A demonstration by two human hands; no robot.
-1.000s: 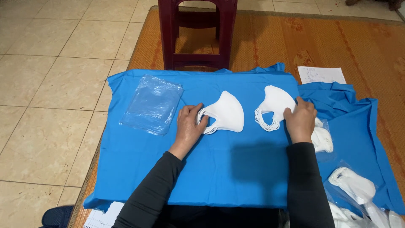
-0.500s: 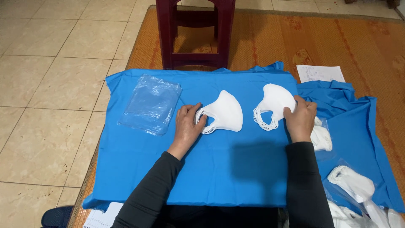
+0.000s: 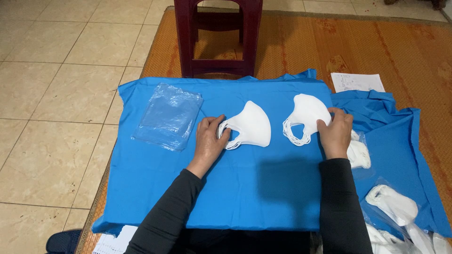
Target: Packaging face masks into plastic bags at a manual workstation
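Two stacks of white masks lie side by side on the blue cloth, well apart from each other. The left mask stack sits at about 2 o'clock from the left hand, its long axis tilted from lower left to upper right; that grip pinches the ear loops at the stack's left end. The right mask stack lies at 10 o'clock from the right hand, whose fingers rest loosely spread on its right edge. A clear plastic bag lies at 9 o'clock.
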